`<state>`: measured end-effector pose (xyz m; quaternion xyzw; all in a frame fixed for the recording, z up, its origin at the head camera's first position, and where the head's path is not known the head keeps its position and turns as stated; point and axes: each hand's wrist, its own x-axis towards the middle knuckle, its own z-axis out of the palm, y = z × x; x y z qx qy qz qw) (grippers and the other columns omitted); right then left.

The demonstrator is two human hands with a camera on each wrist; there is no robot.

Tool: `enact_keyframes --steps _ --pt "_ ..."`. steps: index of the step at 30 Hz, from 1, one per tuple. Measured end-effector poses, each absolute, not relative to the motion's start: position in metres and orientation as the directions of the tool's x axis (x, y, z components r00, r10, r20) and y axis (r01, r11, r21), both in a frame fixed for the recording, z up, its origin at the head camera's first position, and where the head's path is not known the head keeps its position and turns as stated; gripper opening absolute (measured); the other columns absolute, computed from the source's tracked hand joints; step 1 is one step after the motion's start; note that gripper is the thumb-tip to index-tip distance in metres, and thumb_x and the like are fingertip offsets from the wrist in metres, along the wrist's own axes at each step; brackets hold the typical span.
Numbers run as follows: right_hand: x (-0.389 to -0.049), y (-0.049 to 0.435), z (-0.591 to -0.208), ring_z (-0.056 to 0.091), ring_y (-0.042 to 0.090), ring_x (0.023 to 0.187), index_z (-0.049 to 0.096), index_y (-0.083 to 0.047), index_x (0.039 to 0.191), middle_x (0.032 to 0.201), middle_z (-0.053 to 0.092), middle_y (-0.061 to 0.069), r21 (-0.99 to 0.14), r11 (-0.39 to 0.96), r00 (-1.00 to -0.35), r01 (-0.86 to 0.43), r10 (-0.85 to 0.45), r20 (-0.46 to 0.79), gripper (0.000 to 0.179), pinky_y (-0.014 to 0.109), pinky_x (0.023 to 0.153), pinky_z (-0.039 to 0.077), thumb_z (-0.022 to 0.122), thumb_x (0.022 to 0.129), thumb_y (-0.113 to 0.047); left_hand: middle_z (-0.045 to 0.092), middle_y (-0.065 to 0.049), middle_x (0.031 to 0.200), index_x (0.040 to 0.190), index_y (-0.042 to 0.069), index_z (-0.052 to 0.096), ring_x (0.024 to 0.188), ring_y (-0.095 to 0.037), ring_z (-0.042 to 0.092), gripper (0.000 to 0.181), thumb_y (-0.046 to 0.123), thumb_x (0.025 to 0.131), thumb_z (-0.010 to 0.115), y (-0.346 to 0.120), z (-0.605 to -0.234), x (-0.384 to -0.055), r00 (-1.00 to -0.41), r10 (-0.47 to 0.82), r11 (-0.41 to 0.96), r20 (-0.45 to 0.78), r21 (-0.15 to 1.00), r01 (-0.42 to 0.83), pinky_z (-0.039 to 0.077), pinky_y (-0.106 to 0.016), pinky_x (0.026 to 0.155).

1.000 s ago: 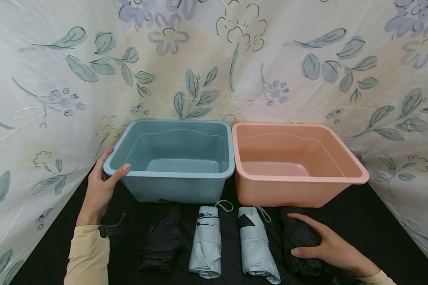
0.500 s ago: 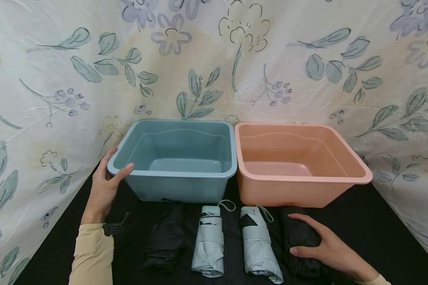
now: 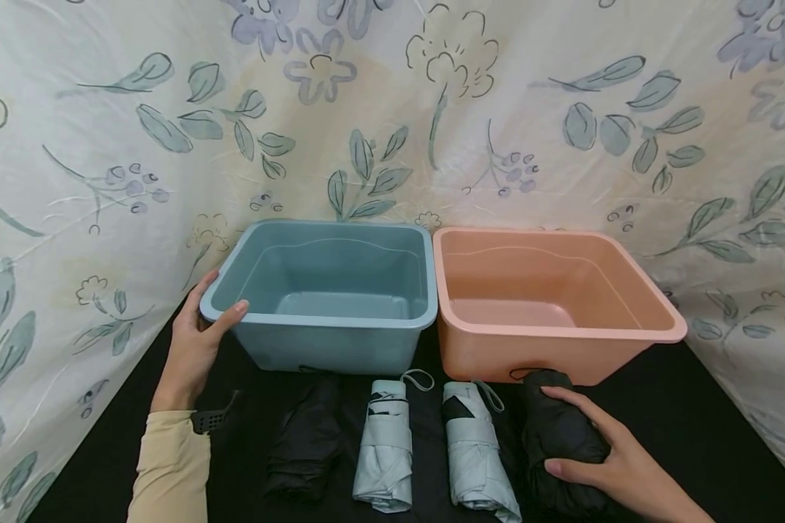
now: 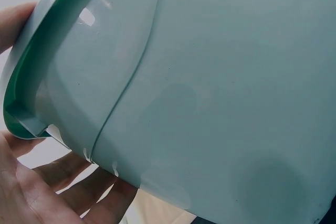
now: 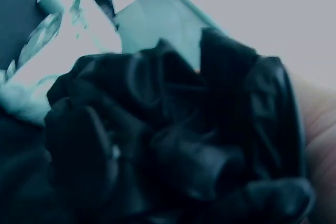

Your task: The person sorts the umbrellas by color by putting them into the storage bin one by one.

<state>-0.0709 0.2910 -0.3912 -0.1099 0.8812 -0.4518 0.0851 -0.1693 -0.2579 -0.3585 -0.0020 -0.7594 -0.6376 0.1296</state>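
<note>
My left hand (image 3: 190, 349) grips the left corner of the blue plastic tub (image 3: 320, 345), its thumb over the rim. In the left wrist view, the fingers (image 4: 107, 198) lie along the outer wall of that tub. My right hand (image 3: 611, 450) holds a folded black umbrella (image 3: 559, 436), thumb on its near side and fingers over the far side. The umbrella's top and thin strap stand out before the orange tub (image 3: 510, 352). It fills much of the right wrist view as a blurred dark bundle (image 5: 157, 124).
Two folded pale blue umbrellas, a left one (image 3: 384, 450) and a right one (image 3: 477, 447), lie before the tubs. Another folded black umbrella (image 3: 304, 443) lies farther left, hard to make out on the black cloth (image 3: 680, 407). A floral curtain (image 3: 379, 94) hangs behind.
My right hand has lifted the black umbrella slightly and shifted it a little right; its strap now shows against the orange tub. The left hand keeps its grip on the blue tub.
</note>
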Motion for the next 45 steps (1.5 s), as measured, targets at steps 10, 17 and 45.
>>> enact_keyframes --steps 10,17,45 --pt "-0.064 0.287 -0.354 0.066 0.025 0.094 0.027 -0.027 0.160 0.155 0.028 0.025 -0.899 0.432 -0.956 -0.073 -0.288 -0.061 0.084 0.039 0.070 0.057 0.072 0.093 -0.003 0.018 -0.013 0.166 0.164 0.022 0.018 0.147 -0.038 0.025 0.080 0.026 0.100 0.067 -0.258 -0.358 -0.170 -0.966 -0.164 0.180 0.199 0.969 0.169 0.021 -0.059 0.116" --pt "-0.069 0.280 -0.325 0.069 0.027 0.095 0.030 -0.029 0.160 0.145 0.043 0.013 -0.886 0.436 -0.954 -0.155 -0.299 0.019 0.086 0.039 0.071 0.058 0.073 0.091 0.000 0.018 -0.013 0.166 0.164 0.021 0.018 0.147 -0.038 0.024 0.082 0.027 0.099 0.067 -0.257 -0.359 -0.170 -0.966 -0.168 0.179 0.194 0.970 0.164 0.020 -0.060 0.116" --pt "-0.175 0.250 -0.258 0.062 0.021 0.118 0.034 -0.022 0.159 0.155 0.035 0.012 -0.911 0.286 -0.879 -0.298 -0.455 0.145 0.078 0.035 0.086 0.056 0.069 0.094 0.002 0.024 -0.013 0.165 0.162 0.023 0.025 0.145 -0.036 0.029 0.081 0.022 0.096 0.072 -0.256 -0.358 -0.171 -0.961 -0.202 0.123 0.190 0.978 0.168 0.022 -0.059 0.116"
